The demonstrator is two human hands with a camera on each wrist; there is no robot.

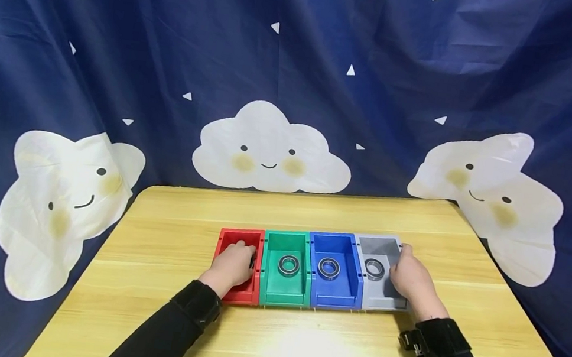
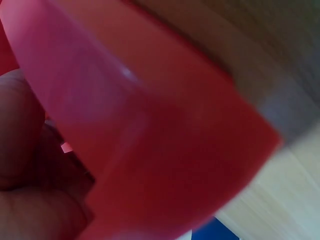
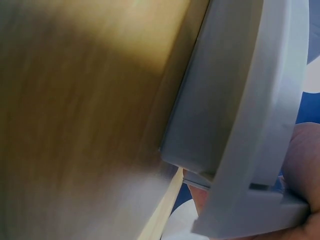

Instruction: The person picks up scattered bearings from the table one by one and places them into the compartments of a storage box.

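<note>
Four joined plastic bins form a row in the head view: a red bin (image 1: 241, 234), a green bin (image 1: 286, 242), a blue bin (image 1: 333, 244) and a grey bin (image 1: 376, 245). My left hand (image 1: 232, 264) reaches into the red bin with its fingers bent, pinching a dark bearing (image 1: 252, 262) mostly hidden by them. Steel ball bearings lie flat in the others: a green-bin bearing (image 1: 288, 265), a blue-bin bearing (image 1: 328, 268) and a grey-bin bearing (image 1: 374, 269). At the right end, my right hand (image 1: 410, 275) grips the grey bin's side wall, thumb and fingers on either side.
The bins stand on a light wooden table (image 1: 179, 219). Behind it hangs a dark blue curtain (image 1: 301, 55) with white triangles and smiling clouds. Both wrists wear black straps. A bright glare falls on the table in front of the bins.
</note>
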